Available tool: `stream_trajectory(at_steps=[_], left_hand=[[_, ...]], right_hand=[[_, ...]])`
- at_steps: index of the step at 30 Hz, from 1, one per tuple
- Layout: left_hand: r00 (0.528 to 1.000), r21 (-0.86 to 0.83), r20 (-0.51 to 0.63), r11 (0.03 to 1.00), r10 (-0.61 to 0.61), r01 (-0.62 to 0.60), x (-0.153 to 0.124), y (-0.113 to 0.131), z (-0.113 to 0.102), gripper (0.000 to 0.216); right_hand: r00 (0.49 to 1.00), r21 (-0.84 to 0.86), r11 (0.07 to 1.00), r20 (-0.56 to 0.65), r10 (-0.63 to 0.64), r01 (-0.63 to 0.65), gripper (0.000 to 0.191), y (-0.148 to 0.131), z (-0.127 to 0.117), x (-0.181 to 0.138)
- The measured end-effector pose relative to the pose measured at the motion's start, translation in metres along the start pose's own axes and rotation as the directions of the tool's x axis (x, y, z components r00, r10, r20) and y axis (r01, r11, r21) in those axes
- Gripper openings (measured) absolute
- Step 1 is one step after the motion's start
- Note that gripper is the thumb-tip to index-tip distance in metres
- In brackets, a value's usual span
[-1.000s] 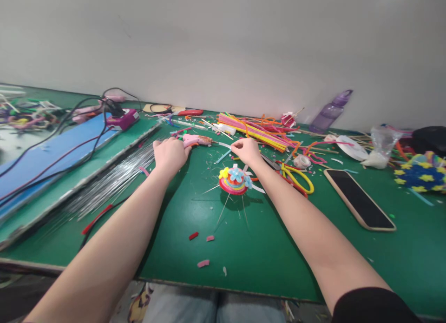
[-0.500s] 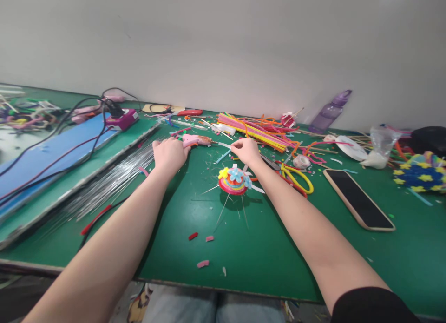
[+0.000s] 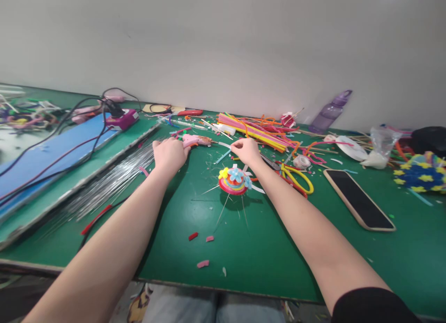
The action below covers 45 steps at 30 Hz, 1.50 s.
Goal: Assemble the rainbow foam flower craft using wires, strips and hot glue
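Observation:
My left hand [image 3: 170, 154] is wrapped round the handle of a pink hot glue gun [image 3: 197, 141], its nozzle pointing right. Between the fingertips of my right hand [image 3: 246, 151] is pinched a thin white strip [image 3: 225, 145], whose free end lies at the nozzle's tip. Nearer to me, a small domed ornament [image 3: 232, 186] in pink, yellow and blue, with flowers on top, stands on thin wire-like legs on the green table. Pale strips beside it run partly behind my right forearm.
Pipe cleaners [image 3: 258, 132] are bundled at the back. Scissors with yellow-and-red handles [image 3: 299, 181] and a phone [image 3: 358, 200] lie to the right. A bundle of thin wires [image 3: 114, 179], a purple power strip [image 3: 121, 120] and cables are on the left; a bottle [image 3: 329, 113] leans on the wall.
Hardly anything differs. Both hands keep their places, with the white strip still held at the glue gun's nozzle.

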<state>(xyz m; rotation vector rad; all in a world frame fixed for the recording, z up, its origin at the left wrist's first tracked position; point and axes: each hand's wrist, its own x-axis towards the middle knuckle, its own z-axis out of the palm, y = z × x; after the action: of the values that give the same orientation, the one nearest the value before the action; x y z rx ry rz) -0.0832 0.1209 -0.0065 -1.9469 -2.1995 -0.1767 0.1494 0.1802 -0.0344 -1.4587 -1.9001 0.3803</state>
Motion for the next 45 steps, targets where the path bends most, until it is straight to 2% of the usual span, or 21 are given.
stream_trajectory(at_steps=[32, 45], left_hand=[[1.0, -0.018, 0.01, 1.0, 0.011, -0.011, -0.0012, -0.0001, -0.0035, 0.041], [1.0, -0.045, -0.01, 0.999, -0.002, 0.002, -0.0017, 0.001, -0.0009, 0.044]], right_hand=[[0.999, 0.035, 0.999, 0.033, 0.019, -0.02, 0.008, -0.0014, -0.0034, 0.0008], [1.0, 0.044, 0.999, 0.012, 0.016, -0.017, 0.008, 0.0026, -0.0001, 0.0027]])
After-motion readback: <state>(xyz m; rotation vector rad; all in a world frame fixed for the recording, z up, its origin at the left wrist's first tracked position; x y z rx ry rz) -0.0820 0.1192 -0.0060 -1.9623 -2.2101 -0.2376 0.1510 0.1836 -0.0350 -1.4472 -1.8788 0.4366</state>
